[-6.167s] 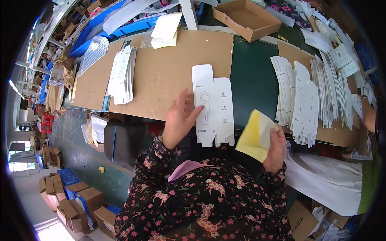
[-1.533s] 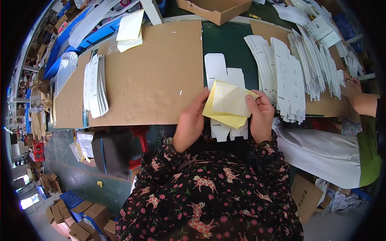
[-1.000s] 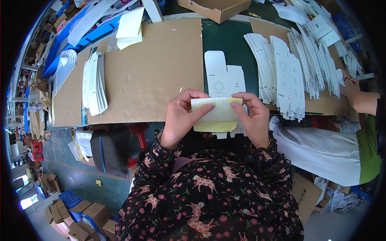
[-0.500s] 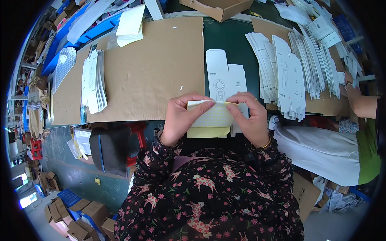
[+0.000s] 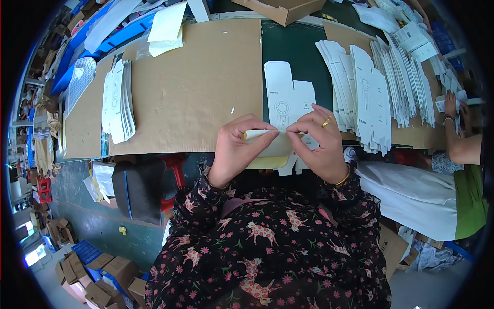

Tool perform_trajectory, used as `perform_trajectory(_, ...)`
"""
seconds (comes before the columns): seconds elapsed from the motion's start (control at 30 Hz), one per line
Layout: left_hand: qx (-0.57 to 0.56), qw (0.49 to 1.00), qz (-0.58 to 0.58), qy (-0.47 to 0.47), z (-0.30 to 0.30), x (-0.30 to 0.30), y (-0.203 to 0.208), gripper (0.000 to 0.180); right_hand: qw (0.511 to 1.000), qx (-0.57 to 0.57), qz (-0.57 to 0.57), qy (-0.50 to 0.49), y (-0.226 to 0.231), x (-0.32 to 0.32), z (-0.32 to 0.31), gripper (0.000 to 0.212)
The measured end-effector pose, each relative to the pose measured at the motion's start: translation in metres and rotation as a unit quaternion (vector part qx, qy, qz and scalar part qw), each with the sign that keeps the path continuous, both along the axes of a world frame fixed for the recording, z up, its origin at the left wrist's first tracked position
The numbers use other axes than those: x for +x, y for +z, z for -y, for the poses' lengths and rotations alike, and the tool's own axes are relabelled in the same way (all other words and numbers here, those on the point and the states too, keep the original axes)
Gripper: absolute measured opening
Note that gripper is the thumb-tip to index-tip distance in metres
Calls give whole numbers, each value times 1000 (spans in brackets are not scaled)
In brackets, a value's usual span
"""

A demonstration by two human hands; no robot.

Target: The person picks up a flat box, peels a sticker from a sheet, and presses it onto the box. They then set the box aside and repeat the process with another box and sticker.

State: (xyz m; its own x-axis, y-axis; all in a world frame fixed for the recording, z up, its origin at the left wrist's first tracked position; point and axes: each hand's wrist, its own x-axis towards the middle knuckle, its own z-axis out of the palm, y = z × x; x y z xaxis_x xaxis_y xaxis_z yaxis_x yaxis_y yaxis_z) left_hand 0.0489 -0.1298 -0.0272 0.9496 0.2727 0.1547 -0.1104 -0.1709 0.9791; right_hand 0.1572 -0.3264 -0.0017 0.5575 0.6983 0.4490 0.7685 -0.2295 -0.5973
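My left hand grips a pale yellow sheet, which looks like a sticker sheet, by its upper edge between thumb and fingers. At the sheet's upper right edge, thumb and forefinger of my right hand are pinched together. What sits between those fingertips is too small to make out. Beyond both hands a flat white carton blank with a printed round dial lies on the green tabletop. The sheet and my hands cover its near part.
Stacks of flat white cartons stand at right and left. Brown cardboard covers much of the table. An open cardboard box sits at the back. A co-worker's arm reaches in at far right, touching a small white box.
My right hand has shifted a little inward along the sheet's top edge, its fingertips now pinched close to my left thumb. The sheet has tilted. The co-worker's hand has moved.
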Motion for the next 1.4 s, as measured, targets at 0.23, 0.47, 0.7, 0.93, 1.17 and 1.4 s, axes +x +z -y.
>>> perform_trajectory(0.23, -150, 982, -114, 12, 3, 0, -5, 13, 999, -9, 31, 21, -2, 4, -2, 12)
perform_trajectory(0.47, 90, 995, 29, -24, 6, 13, -28, 8, 989, 26, -146, -25, -15, 38, -25, 12)
perform_trajectory(0.7, 193, 980, 33, -43, 6, 18, -48, 6, 983, -81, -150, -62, -64, 103, -64, 15)
perform_trajectory(0.93, 157, 985, 44, -60, 0, 18, -49, 6, 984, -105, -129, -57, -76, 110, -68, 15)
perform_trajectory(1.17, 160, 984, 51, -61, 1, 19, -50, 6, 982, -112, -133, -67, -78, 111, -67, 15)
perform_trajectory(1.4, 158, 984, 49, -60, 1, 17, -51, 6, 988, -117, -56, -85, -74, 100, -72, 12)
